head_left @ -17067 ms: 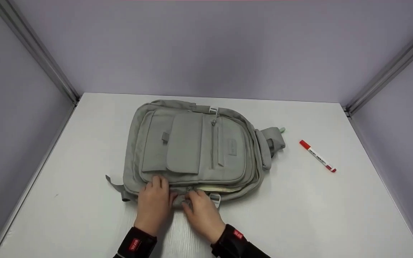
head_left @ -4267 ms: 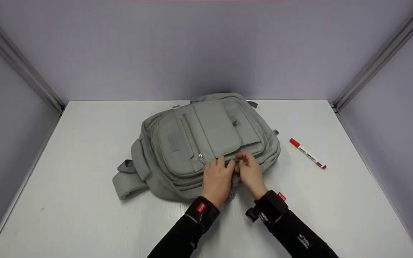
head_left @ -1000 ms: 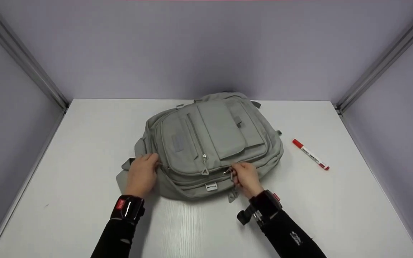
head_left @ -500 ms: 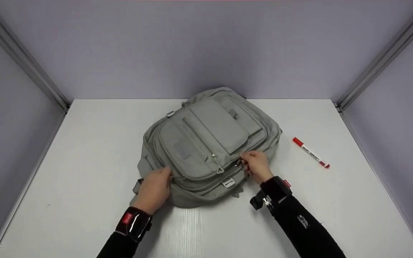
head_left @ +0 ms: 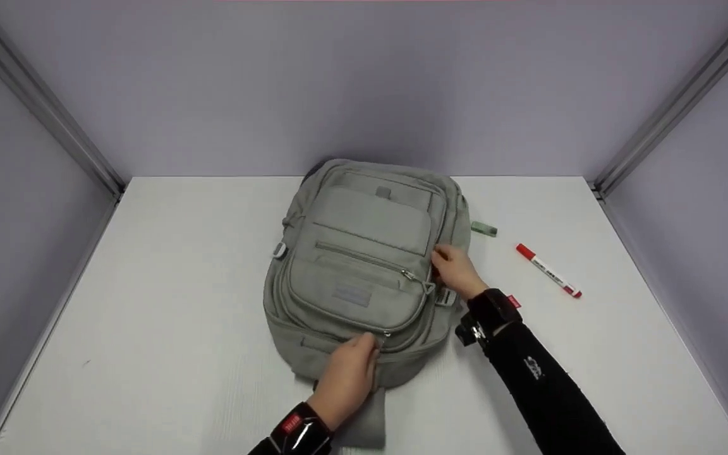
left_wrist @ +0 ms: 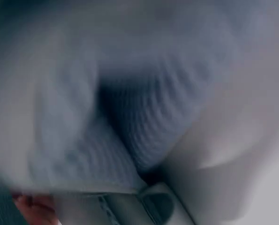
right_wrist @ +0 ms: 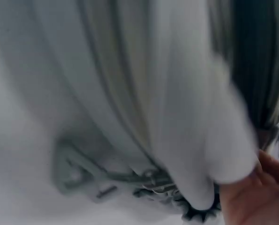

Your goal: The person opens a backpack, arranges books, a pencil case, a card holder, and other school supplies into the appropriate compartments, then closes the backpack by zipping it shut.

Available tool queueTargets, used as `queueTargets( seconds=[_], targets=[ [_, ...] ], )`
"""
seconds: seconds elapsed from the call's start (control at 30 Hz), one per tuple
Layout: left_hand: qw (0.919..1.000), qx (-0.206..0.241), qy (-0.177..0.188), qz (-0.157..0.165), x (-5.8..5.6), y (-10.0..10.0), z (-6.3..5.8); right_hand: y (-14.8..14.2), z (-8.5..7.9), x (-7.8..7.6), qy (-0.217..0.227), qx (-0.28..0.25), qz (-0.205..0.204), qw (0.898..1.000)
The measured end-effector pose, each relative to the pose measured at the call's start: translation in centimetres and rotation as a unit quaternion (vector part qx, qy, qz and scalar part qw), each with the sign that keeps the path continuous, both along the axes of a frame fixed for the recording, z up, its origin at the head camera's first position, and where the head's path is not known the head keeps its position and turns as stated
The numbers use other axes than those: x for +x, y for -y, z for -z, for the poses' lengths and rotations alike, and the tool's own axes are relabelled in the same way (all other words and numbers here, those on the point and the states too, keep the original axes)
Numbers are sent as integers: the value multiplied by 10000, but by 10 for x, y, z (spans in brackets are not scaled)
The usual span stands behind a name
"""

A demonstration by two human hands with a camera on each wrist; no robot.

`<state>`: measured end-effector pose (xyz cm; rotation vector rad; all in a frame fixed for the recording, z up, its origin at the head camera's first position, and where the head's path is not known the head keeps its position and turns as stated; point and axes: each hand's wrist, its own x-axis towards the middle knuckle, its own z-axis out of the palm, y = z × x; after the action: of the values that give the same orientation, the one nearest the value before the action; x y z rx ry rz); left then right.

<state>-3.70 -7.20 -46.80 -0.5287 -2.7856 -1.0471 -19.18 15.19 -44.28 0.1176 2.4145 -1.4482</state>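
Observation:
A grey-green backpack (head_left: pixel 364 227) lies front up on the white table, its rounded end towards me. At that near end my left hand (head_left: pixel 345 379) pinches a zipper pull (head_left: pixel 382 341), thumb and fingers together. My right hand (head_left: pixel 459 272) pinches at the zipper along the bag's right side; its fingers hide the pull there. Beside the right hand hangs the triangular pull of the front pocket's zipper (head_left: pixel 357 256). The left wrist view is heavily blurred, showing grey cloth folds. In the right wrist view, the right hand (right_wrist: pixel 256 197) is at the fabric edge, low on the right.
A red-capped marker (head_left: pixel 548 270) lies on the table (head_left: pixel 181 284) to the right of the bag. A small green tag (head_left: pixel 484 229) sticks out from the bag's right side. Grey walls (head_left: pixel 364 88) enclose the table at the back and both sides.
Over the last second the backpack has turned counter-clockwise, its rounded end swinging from the left to the near side. My left hand has moved right and nearer; the right moved slightly right and away.

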Motion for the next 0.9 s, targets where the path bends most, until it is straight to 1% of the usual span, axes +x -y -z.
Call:
queueTargets(
  seconds=[0.03,0.07,0.1,0.13,0.2,0.27,0.3,0.33,0.37,0.4,0.43,0.47,0.5,0.53,0.57,0.6,0.67,0.7,0.73,0.77,0.83,0.9],
  targets=[
    [10000,75,-7,9,1,-7,-1,-1,-1,1,-3,-32,-186,9998],
    [9999,143,-26,6,1,-13,-2,-1,-2,2,-68,-19,-289,9996],
    [9997,226,-41,6,1,-17,-3,0,-4,5,-186,59,-288,9994],
    [9996,280,-59,2,1,-21,-4,2,-6,9,-346,170,-191,9991],
    [9989,463,-1,-3,1,-24,-6,7,-10,21,-851,473,252,9949],
    [9972,738,112,-46,0,-24,-8,15,-16,37,-1288,769,734,9860],
    [9957,903,175,-87,-1,-23,-10,19,-20,46,-1371,826,837,9836],
    [9938,1068,269,-148,-1,-23,-12,21,-24,56,-1400,893,801,9828],
    [9912,1249,403,-198,-2,-23,-14,23,-27,65,-1338,928,667,9844],
    [9877,1441,550,-245,-3,-23,-16,24,-31,75,-1171,908,458,9879],
    [9837,1625,706,-299,-4,-23,-19,25,-33,82,-911,785,144,9926],
    [9779,1845,919,-346,-5,-24,-22,26,-34,89,-543,569,-205,9967],
    [9714,2053,1132,-384,-7,-26,-25,27,-35,94,-166,311,-530,9980],
    [9630,2285,1364,-415,-7,-28,-28,28,-35,98,186,22,-784,9967],
    [9543,2506,1567,-438,-7,-30,-31,29,-33,101,550,-351,-891,9939],
    [9468,2685,1709,-479,-7,-32,-33,30,-31,103,881,-713,-900,9895],
    [9365,2899,1895,-552,-6,-35,-37,32,-24,104,1355,-1328,-745,9790],
    [9351,2932,1906,-570,-5,-36,-38,33,-21,105,1453,-1525,-586,9758],
    [9358,2921,1886,-580,-4,-37,-38,34,-17,105,1521,-1673,-390,9733],
    [9396,2830,1838,-581,-3,-37,-38,35,-13,105,1551,-1759,-177,9720],
    [9507,2548,1680,-549,-1,-33,-36,36,-7,105,1545,-1793,136,9715],
    [9631,2178,1499,-504,-1,-25,-34,37,-2,106,1484,-1732,340,9731]
  ],
)
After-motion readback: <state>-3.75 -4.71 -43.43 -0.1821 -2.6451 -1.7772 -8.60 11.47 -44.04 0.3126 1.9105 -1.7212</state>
